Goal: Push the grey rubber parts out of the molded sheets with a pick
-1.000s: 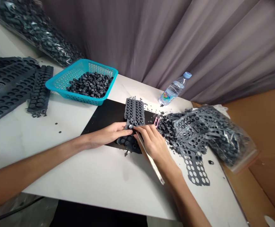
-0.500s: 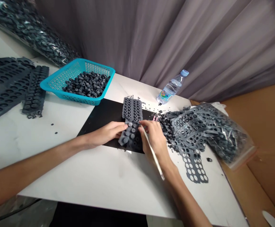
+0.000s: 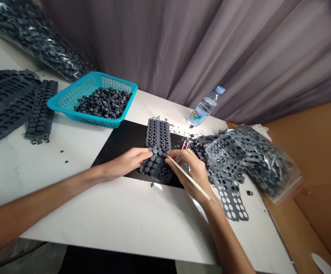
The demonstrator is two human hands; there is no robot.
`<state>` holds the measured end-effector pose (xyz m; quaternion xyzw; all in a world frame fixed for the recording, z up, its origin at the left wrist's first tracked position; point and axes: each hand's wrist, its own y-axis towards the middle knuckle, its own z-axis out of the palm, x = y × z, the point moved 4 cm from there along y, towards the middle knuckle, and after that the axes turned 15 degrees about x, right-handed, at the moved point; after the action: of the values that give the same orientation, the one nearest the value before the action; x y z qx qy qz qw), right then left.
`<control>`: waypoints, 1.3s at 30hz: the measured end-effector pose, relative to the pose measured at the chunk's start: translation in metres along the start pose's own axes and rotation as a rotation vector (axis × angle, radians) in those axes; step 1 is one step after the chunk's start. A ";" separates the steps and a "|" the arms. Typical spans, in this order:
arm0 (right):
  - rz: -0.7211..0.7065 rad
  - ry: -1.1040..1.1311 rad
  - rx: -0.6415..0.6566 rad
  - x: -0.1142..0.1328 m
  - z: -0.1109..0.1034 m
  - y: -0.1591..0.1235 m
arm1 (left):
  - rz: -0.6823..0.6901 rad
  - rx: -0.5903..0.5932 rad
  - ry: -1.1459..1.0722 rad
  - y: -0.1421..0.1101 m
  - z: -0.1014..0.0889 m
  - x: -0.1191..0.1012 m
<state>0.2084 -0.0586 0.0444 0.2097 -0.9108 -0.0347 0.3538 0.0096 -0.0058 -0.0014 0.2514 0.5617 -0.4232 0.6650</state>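
Observation:
A grey rubber strip (image 3: 159, 148) studded with small rings lies on a black mat (image 3: 127, 142) in the middle of the white table (image 3: 102, 213). My left hand (image 3: 125, 163) rests on the mat with its fingers pressing the strip's left edge. My right hand (image 3: 192, 173) is closed round a thin metal rod (image 3: 189, 177), whose tip touches the strip near its middle. The near half of the strip bends toward me.
A teal basket (image 3: 68, 101) of loose black rings stands at the back left, with more rubber sheets (image 3: 8, 104) to its left. Punched-out sheets (image 3: 230, 198) and a plastic bag of scrap (image 3: 268, 163) lie right. A water bottle (image 3: 203, 107) lies behind them.
My right hand has shifted slightly right and turned the rod from steep to a flatter slant. The strip's near end has flexed. My left hand has stayed put.

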 end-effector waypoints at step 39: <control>0.127 -0.344 -0.159 0.006 0.032 0.007 | 0.019 0.057 0.044 0.007 0.000 0.007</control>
<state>0.1804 -0.0575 0.0256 0.1140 -0.9637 -0.1194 0.2099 0.0157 -0.0035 -0.0089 0.2846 0.5614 -0.4272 0.6491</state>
